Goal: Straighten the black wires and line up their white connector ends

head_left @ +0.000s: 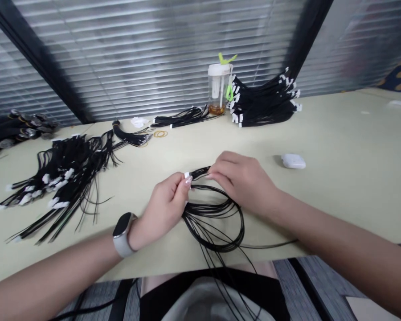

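Observation:
A looped bundle of thin black cables (217,245) hangs between my hands over the table's near edge, several strands trailing down to my lap. My left hand (169,200), with a grey-strapped watch on its wrist, pinches the bundle at a white connector (187,175) between thumb and fingers. To the right, my right hand (242,180) has its fingertips closed on the short cable ends that stick out past the connector. What lies inside each grip is partly hidden by the fingers.
Loose black cables with white connectors (58,178) spread over the left of the table (337,191). A stack of cable bundles (263,100) and a drink cup (217,89) stand at the back by the blinds. Rubber bands (160,133) and a white case (293,161) lie nearby.

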Available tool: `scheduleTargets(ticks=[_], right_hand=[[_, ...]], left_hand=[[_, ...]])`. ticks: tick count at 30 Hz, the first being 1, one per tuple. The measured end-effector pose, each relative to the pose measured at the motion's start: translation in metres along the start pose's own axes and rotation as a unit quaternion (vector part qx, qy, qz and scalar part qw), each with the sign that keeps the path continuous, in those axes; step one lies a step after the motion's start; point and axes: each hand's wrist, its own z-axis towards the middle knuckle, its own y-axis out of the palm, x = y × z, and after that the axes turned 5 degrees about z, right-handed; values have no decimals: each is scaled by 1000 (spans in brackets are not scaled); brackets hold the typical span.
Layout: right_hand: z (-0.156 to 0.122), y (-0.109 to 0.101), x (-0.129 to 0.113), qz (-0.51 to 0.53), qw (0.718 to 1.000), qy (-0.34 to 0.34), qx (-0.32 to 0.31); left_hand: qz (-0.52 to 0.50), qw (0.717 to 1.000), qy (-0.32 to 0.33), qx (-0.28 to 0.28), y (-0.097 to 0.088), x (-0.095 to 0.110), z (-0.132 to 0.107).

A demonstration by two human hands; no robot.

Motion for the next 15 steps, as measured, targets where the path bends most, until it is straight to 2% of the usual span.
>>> scheduleTargets(ticks=[4,8,10,11,13,15], right_hand=[[-1,-5,3,-11,999,19,35],[-10,-16,-13,-45,988,-30,144],[-14,-22,-20,-68,985,-39,154],[-15,-24,-23,-66,990,-26,119],[-15,-26,-25,-20,999,25,-15],[-14,-24,-25,70,984,71,-149]], left_hand=[[-22,998,-44,42,-2,-2,4],[-28,993,-64,99,-4,-3,9],[-30,989,-82,116,-5,-2,11],[-31,988,-88,123,-5,-2,12],[-33,986,-91,133,-6,-2,13],[-35,986,-84,137,-6,-2,14]])
